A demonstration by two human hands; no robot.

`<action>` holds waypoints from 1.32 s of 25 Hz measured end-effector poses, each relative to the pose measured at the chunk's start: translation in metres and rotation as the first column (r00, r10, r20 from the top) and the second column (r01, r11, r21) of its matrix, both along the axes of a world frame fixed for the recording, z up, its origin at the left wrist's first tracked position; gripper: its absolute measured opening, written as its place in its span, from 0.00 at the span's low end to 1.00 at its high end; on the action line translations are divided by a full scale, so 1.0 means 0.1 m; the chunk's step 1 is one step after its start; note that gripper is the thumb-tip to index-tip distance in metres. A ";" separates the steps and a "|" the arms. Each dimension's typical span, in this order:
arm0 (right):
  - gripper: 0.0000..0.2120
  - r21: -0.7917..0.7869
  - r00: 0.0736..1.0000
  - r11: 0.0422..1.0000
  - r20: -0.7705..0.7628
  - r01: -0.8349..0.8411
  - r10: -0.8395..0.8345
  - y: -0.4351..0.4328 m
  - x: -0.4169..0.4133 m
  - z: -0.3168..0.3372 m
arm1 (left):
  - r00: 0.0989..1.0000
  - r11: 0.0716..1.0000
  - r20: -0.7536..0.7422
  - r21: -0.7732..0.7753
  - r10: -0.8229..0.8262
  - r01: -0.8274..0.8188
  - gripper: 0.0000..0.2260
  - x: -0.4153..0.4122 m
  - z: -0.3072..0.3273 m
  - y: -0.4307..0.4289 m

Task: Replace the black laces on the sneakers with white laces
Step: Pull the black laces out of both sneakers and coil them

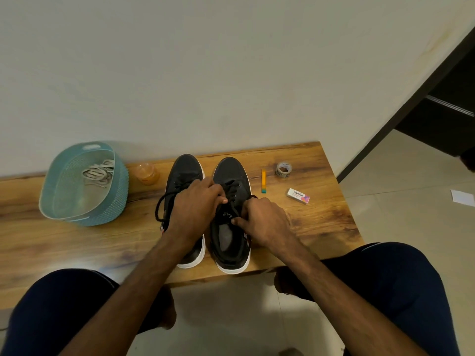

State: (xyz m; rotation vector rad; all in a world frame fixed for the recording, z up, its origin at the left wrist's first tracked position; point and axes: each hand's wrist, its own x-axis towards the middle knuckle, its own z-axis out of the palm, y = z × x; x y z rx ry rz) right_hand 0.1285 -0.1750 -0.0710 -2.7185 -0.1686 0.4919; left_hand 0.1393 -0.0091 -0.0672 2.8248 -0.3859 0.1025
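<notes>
Two sneakers stand side by side on one bench (77,247), toes away from the person: the right sneaker (230,173) and, touching it on the left, the left sneaker (183,173). Further left of the right sneaker are one orange cup (146,173) and one teal basket (120,194) holding a bundle of white laces (99,173). To its right lie one orange stick (264,181), one tape roll (283,170) and one small box (298,196). The left hand (195,206) reaches across the left sneaker, its fingers curled onto the right sneaker's black lace (232,191). The right hand (262,219), at the right sneaker's tongue, pinches the same lace between thumb and curled fingers. A loose lace loop (160,204) hangs off the left sneaker.
</notes>
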 end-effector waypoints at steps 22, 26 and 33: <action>0.16 0.037 1.000 0.999 -0.012 0.023 -0.022 -0.01 0.02 0.00 | 0.857 0.857 -0.017 -0.017 0.514 -0.515 0.09 0.17 0.16 0.55; 0.16 0.024 1.000 1.000 -0.002 0.013 -0.012 0.01 0.03 -0.02 | 0.999 0.996 -0.028 0.082 0.033 -0.031 0.17 0.10 0.10 0.17; 0.15 -0.013 1.000 1.000 0.013 0.003 -0.003 0.03 0.03 0.00 | 0.999 0.963 -0.039 0.268 0.011 0.000 0.11 -0.02 -0.01 -0.06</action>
